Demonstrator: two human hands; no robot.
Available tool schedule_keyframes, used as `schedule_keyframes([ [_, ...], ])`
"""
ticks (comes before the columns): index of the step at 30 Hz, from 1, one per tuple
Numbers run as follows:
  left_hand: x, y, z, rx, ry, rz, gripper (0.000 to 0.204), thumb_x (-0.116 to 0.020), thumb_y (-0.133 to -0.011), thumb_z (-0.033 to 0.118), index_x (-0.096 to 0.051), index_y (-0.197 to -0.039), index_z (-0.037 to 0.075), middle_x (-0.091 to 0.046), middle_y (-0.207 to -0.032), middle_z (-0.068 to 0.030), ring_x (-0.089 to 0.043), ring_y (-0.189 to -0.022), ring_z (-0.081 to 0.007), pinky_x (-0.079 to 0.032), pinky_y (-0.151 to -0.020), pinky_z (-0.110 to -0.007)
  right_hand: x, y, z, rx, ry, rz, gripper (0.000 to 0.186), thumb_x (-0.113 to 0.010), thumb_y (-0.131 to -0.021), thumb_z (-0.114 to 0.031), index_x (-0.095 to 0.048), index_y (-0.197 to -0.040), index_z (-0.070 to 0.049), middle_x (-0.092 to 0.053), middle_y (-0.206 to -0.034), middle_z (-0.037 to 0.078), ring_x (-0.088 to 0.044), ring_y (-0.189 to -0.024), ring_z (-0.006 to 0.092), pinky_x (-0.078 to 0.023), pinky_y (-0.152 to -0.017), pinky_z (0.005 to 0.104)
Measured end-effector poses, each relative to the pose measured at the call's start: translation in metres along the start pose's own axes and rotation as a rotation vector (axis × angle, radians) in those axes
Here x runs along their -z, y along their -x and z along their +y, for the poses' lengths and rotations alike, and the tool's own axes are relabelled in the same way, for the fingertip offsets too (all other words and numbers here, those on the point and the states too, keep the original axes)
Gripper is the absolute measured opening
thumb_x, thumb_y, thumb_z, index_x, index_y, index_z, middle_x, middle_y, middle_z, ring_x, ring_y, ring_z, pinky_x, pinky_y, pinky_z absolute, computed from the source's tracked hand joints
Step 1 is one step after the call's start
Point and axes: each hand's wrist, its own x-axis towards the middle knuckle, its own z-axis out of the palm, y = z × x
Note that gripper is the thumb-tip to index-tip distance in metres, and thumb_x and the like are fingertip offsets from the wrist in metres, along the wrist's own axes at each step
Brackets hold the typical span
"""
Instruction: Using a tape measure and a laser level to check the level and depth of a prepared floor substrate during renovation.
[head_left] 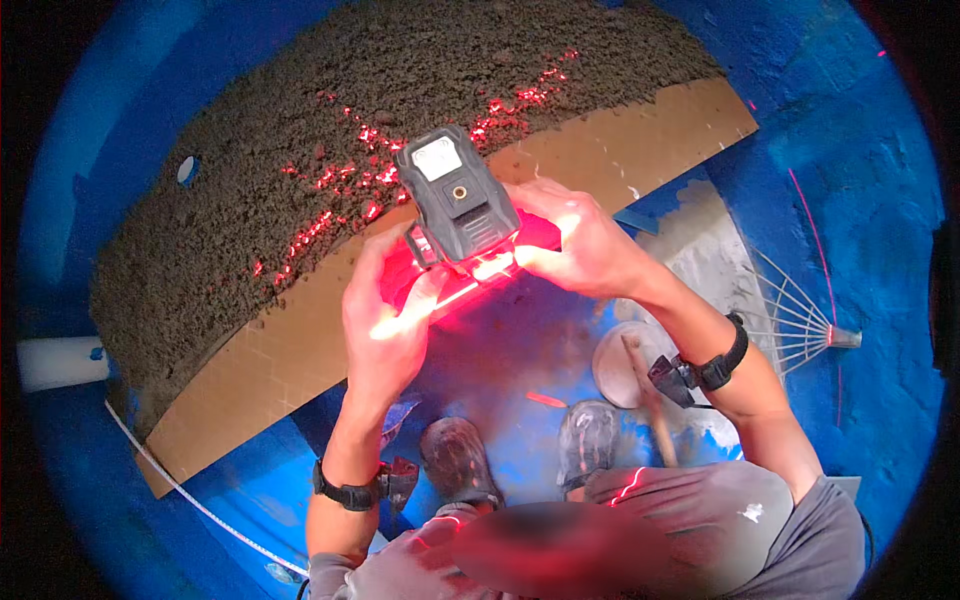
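A black laser level [468, 212] with a pale panel on its upper face is held out in front of me, above a long brown board. My left hand [385, 310] is closed on its left, lower side, and my right hand [575, 240] grips it from the right. Red light glows strongly from the level over both palms and fingers. Bright red laser lines cross on the dark, crumbly soil-like material [300, 130] beyond the board. The fingertips under the level are partly hidden by glare.
The brown board [270, 385] edges the dark material. At right lie a metal fan rake head [805, 335], a round pale disc [618, 365] and a wooden handle [650, 400]. A white pipe [65, 362] and a white rope [200, 508] are at left. Blue walls [850, 130] curve around.
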Motion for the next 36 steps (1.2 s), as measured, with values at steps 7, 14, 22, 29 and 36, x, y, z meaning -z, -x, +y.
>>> schedule_keyframes([
  [7, 0.002, 0.003, -0.015, -0.044, -0.011, 0.002, 0.041, -0.068, -0.095, -0.001, -0.054, -0.133, -0.005, -0.067, -0.123, -0.0134, -0.065, -0.115, -0.0195, -0.051, -0.102, -0.034, -0.003, 0.003, 0.003, -0.006, -0.013, 0.020, 0.061, -0.073, -0.080, -0.018, -0.059, -0.135, 0.002, -0.067, -0.117, 0.026, -0.064, -0.109, 0.0426, -0.050, -0.099, 0.0472],
  [14, 0.002, 0.008, -0.017, -0.055, 0.045, -0.019, 0.042, -0.067, -0.096, -0.002, -0.053, -0.136, -0.004, -0.066, -0.126, -0.0131, -0.064, -0.116, -0.0201, -0.049, -0.104, -0.035, 0.000, 0.006, -0.003, 0.012, -0.018, 0.016, 0.058, -0.073, -0.080, -0.017, -0.060, -0.134, 0.002, -0.068, -0.116, 0.025, -0.064, -0.108, 0.0419, -0.050, -0.098, 0.0468],
  [22, -0.001, 0.009, -0.015, -0.051, 0.050, -0.020, 0.042, -0.066, -0.096, -0.003, -0.053, -0.136, -0.004, -0.065, -0.127, -0.0132, -0.063, -0.118, -0.0201, -0.048, -0.106, -0.036, -0.002, 0.008, 0.002, 0.017, -0.030, 0.027, 0.056, -0.073, -0.080, -0.017, -0.061, -0.132, 0.002, -0.068, -0.119, 0.026, -0.064, -0.110, 0.0414, -0.050, -0.100, 0.0463],
  [29, -0.001, 0.009, -0.017, -0.047, 0.041, 0.024, 0.042, -0.071, -0.094, 0.002, -0.056, -0.132, -0.006, -0.066, -0.124, -0.0128, -0.062, -0.116, -0.0189, -0.045, -0.106, -0.035, -0.003, 0.007, -0.002, 0.007, -0.044, 0.025, 0.055, -0.073, -0.082, -0.018, -0.061, -0.132, 0.002, -0.068, -0.120, 0.024, -0.064, -0.111, 0.0409, -0.050, -0.100, 0.0462],
  [36, -0.005, 0.008, -0.019, -0.084, 0.063, 0.009, 0.042, -0.071, -0.093, 0.000, -0.056, -0.132, -0.005, -0.066, -0.125, -0.0121, -0.062, -0.117, -0.0191, -0.045, -0.106, -0.035, -0.002, 0.013, 0.002, 0.012, -0.048, 0.056, 0.055, -0.073, -0.081, -0.017, -0.061, -0.131, 0.002, -0.068, -0.117, 0.024, -0.063, -0.110, 0.0411, -0.050, -0.100, 0.0463],
])
